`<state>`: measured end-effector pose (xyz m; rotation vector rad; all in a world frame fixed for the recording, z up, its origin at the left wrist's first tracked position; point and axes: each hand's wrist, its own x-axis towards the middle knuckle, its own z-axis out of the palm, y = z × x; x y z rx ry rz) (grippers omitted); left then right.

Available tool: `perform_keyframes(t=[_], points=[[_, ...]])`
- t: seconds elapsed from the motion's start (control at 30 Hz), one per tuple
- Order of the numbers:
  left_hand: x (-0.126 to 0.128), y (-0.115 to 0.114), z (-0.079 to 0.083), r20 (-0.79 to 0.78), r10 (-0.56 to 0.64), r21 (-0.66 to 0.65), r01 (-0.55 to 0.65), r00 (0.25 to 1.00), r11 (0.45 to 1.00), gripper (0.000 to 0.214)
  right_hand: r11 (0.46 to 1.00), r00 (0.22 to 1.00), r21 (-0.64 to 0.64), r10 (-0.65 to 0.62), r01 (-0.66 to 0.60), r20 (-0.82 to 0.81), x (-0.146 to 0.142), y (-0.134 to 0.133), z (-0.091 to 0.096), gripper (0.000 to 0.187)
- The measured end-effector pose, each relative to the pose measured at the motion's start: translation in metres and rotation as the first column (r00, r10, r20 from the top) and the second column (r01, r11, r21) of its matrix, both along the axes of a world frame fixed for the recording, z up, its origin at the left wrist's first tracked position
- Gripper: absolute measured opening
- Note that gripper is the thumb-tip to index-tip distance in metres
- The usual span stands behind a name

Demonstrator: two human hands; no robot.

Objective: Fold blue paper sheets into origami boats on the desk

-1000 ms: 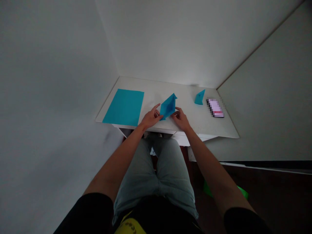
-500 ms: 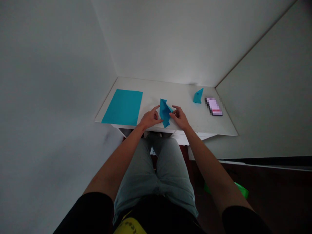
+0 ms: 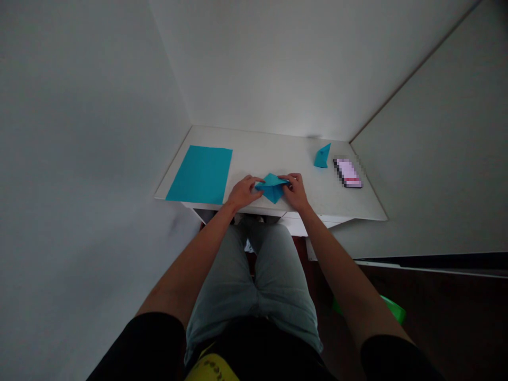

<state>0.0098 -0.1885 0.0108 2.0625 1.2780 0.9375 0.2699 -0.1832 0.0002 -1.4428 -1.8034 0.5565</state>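
A folded piece of turquoise paper (image 3: 273,189) lies low on the white desk (image 3: 278,151), near the front edge. My left hand (image 3: 244,192) holds its left corner, fingertips on the paper. My right hand (image 3: 296,190) grips its right side between thumb and fingers. The fold now shows as a flattened shape with a point toward me, and my fingers hide parts of it. To the left, a flat sheet of the same turquoise paper (image 3: 200,174) lies unfolded. A small folded turquoise paper piece (image 3: 323,157) stands at the back right, out of reach of my fingers.
A phone (image 3: 348,173), pixelated, lies at the desk's right end. White walls close in the desk on the back and both sides. My knees are under the front edge, and a green object (image 3: 369,312) lies on the dark floor at lower right.
The folded paper has gone from standing tilted between my hands to lying flatter on the desk. Both hands have closed in on its left and right corners.
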Motion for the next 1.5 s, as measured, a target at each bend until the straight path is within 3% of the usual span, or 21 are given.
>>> perform_keyframes(t=[0.17, 0.37, 0.5, 0.67, 0.9, 1.03, 1.23, 1.37, 1.5], points=[[0.001, -0.001, 0.001, -0.171, -0.046, 0.036, 0.053, 0.984, 0.998, 0.032, 0.998, 0.998, 0.052, -0.031, 0.034, -0.062, 0.008, 0.002, -0.001, 0.039], [0.004, -0.003, 0.004, -0.305, -0.054, 0.084, 0.083, 0.951, 0.993, 0.025, 0.997, 0.977, -0.035, -0.068, 0.063, -0.202, 0.013, 0.003, -0.003, 0.035], [0.005, -0.003, 0.003, -0.306, -0.034, 0.079, 0.061, 0.951, 0.995, 0.025, 0.998, 0.995, -0.017, 0.054, -0.056, -0.09, 0.014, 0.002, -0.006, 0.033], [0.004, -0.004, 0.003, -0.324, -0.015, 0.1, 0.05, 0.946, 0.994, 0.04, 0.992, 0.992, 0.02, 0.127, -0.127, -0.018, 0.031, -0.002, -0.007, 0.033], [0.005, -0.004, 0.006, -0.33, -0.059, 0.09, 0.094, 0.942, 0.991, 0.04, 0.934, 0.914, 0.081, 0.319, -0.348, 0.249, 0.062, -0.015, 0.001, 0.047], [0.004, -0.002, 0.004, -0.292, -0.067, 0.094, 0.098, 0.954, 0.991, 0.026, 0.946, 0.934, 0.074, 0.295, -0.315, 0.203, 0.061, -0.019, 0.001, 0.053], [0.007, 0.002, -0.002, -0.229, -0.026, 0.06, 0.041, 0.973, 0.997, 0.021, 0.991, 0.99, -0.011, 0.137, -0.137, 0.013, 0.052, -0.014, -0.009, 0.039], [0.01, 0.002, -0.001, -0.25, 0.052, 0.06, -0.038, 0.967, 0.997, 0.014, 0.994, 0.989, 0.009, 0.111, -0.113, 0.099, 0.048, -0.013, -0.011, 0.039], [0.014, -0.002, 0.003, -0.302, 0.051, 0.112, -0.018, 0.952, 0.994, 0.034, 0.978, 0.958, 0.083, 0.169, -0.193, 0.232, 0.048, -0.015, -0.009, 0.04]])
